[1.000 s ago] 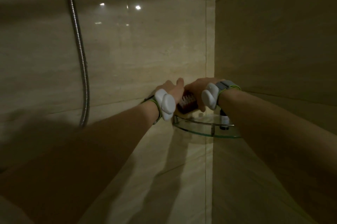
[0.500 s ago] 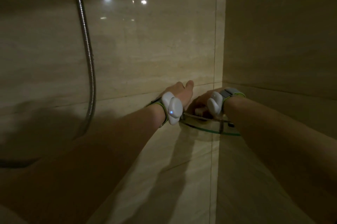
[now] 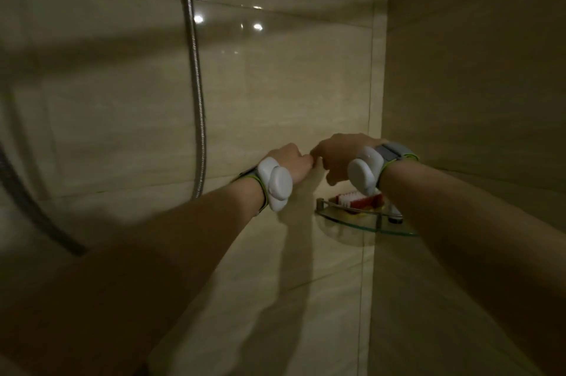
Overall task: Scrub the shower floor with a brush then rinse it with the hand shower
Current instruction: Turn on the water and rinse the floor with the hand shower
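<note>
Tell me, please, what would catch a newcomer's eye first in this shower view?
Two bare forearms reach in from below, the left hand and right hand curled and meeting by the tiled corner, each wrist wearing a white device. Just under the right hand, a red brush with pale bristles lies on a glass corner shelf. On the left, a metal shower hose hangs down the glossy beige wall.

I see a red brush (image 3: 358, 200) with white bristles, beige veined wall tiles (image 3: 275, 93), silver hose (image 3: 196, 100), white wrist units (image 3: 277, 184).
</note>
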